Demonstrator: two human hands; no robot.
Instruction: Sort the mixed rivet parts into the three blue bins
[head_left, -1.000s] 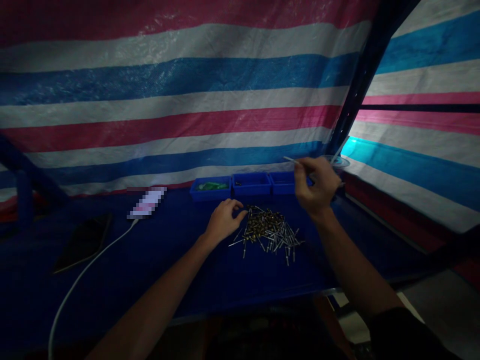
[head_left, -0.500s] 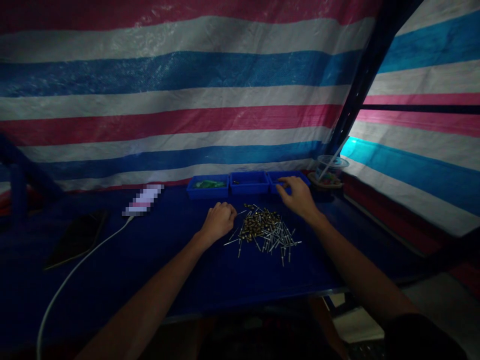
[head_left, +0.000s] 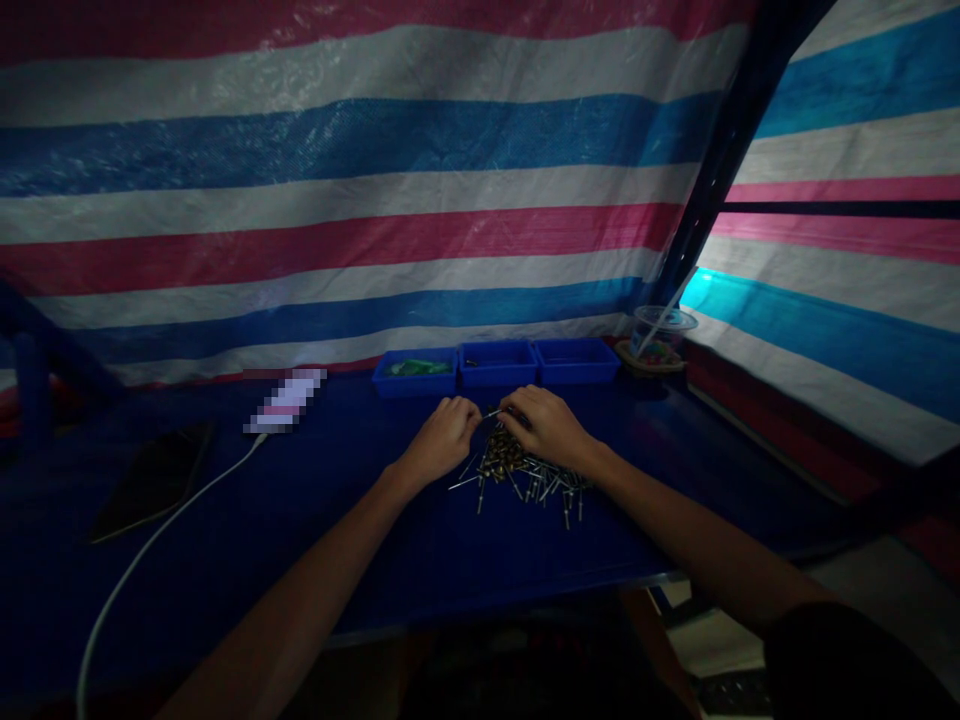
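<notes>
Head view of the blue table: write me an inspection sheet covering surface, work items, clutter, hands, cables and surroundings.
Surface: blue table, dimly lit.
Work items: pile of rivet-like metal pieces, partly hidden by the right hand; three blue bins in a row behind, the left one holding green material.
Clutter: lit phone, screen pixelated; dark flat device; clear cup with a straw, far right corner.
Hands: left hand pinches a thin metal piece; right hand's fingertips meet its other end, grip unclear.
Cables: white cable runs from the phone to the picture's bottom edge.
Surroundings: striped sheeting behind and to the right; dark frame post.
</notes>
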